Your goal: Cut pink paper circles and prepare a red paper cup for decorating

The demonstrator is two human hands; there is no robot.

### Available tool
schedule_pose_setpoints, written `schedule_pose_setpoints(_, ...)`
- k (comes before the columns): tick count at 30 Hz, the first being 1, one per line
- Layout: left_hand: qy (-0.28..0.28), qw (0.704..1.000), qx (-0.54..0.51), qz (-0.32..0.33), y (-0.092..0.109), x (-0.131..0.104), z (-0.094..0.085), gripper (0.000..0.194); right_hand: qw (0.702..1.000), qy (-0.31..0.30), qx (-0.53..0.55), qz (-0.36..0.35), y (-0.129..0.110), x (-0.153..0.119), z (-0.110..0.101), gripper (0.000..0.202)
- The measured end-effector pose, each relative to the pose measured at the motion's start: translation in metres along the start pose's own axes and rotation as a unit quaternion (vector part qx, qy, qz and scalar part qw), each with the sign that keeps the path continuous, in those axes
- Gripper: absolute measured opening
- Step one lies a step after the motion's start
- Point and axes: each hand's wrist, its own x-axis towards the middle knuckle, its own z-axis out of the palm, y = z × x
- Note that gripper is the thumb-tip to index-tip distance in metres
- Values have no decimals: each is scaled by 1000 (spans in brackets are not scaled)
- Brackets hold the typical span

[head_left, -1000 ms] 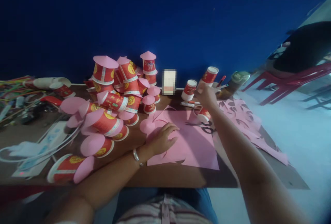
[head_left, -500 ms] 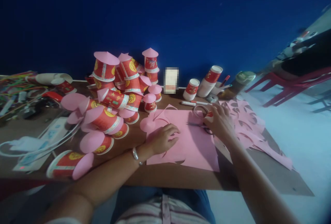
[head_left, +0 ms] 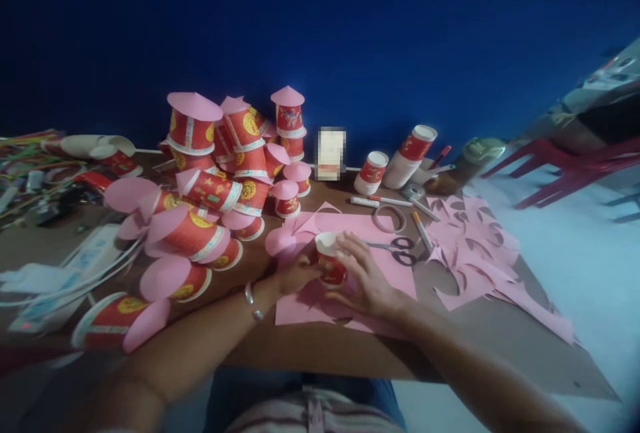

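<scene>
A small red paper cup (head_left: pixel 332 274) with a white rim stands upright or nearly so between my two hands, over the pink paper sheets. My right hand (head_left: pixel 369 281) is curved round the cup's right side, thumb near its base. At the cup's left side, my left hand (head_left: pixel 301 276) has its fingers closed against it. Scissors (head_left: pixel 395 248) with dark handles lie on the pink sheet (head_left: pixel 377 223), right of the cup. A roll of tape (head_left: pixel 390 218) is just beyond them. A pink paper disc (head_left: pixel 280 241) rests at the sheet's left edge.
Many red cups with pink cone tops (head_left: pixel 193 230) are piled on the left. A power strip (head_left: pixel 70 280) with cables is farther left. Pink paper scraps (head_left: pixel 480 253) cover the right side. Stacked cups (head_left: pixel 410 156) and markers (head_left: pixel 365 202) stand or lie at the back.
My right hand has moved left from beside the scissors and tape, bringing the red paper cup to the middle. My left hand has shifted slightly and now touches the cup.
</scene>
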Motion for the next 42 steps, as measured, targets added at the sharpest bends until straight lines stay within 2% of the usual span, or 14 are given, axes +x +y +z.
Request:
schedule_pose_setpoints(3, -24, 999, -44, -17, 2, 0, -3, 55, 993, 14, 65, 101, 7, -2, -8, 93)
schedule_pose_setpoints(7, -41, 991, -121, -41, -3, 1, -7, 60, 972, 30, 116, 203, 16, -3, -7, 75)
schedule_pose_setpoints(11, -41, 988, -135, -57, -5, 0, -8, 56, 974, 63, 111, 188, 21, -3, -2, 67)
schedule_pose_setpoints(16, -89, 995, -12, -45, 6, 0, -6, 60, 986, 51, 102, 119, 14, 3, -12, 53)
schedule_pose_setpoints(19, -69, 997, 13, -7, 9, -2, -6, 80, 970, 45, 158, 181, 10, 6, -16, 28)
schedule_pose_setpoints(21, -48, 998, 23, 31, 9, -4, -6, 101, 917, 76, 244, 306, 10, 8, -15, 35)
schedule_pose_setpoints(24, -40, 995, 80, 41, 9, -7, -4, 118, 765, 156, 428, 454, 8, 13, -9, 45)
schedule_pose_setpoints(26, -31, 989, 136, 43, 11, -9, -2, 117, 676, 180, 523, 488, 2, 17, -3, 44)
schedule_pose_setpoints(28, -26, 978, 184, 91, 13, -9, 0, 109, 641, 153, 562, 500, -8, 19, 4, 44)
schedule_pose_setpoints(30, -42, 967, 210, 136, 16, -9, 1, 99, 662, 109, 546, 501, -21, 19, 10, 48)
schedule_pose_setpoints(33, -83, 973, 177, 119, 19, -8, 0, 80, 714, 66, 489, 497, -34, 15, 12, 55)
schedule_pose_setpoints(38, -40, 994, 94, 34, 16, -7, -1, 54, 786, 28, 369, 496, -14, 5, -27, 34)
schedule_pose_setpoints(40, -28, 997, 67, 3, 16, -6, 0, 53, 867, 43, 155, 472, 6, 0, -54, 25)
schedule_pose_setpoints(42, -24, 998, 48, -18, 17, -6, 2, 54, 884, 14, -126, 450, 27, -5, -81, 30)
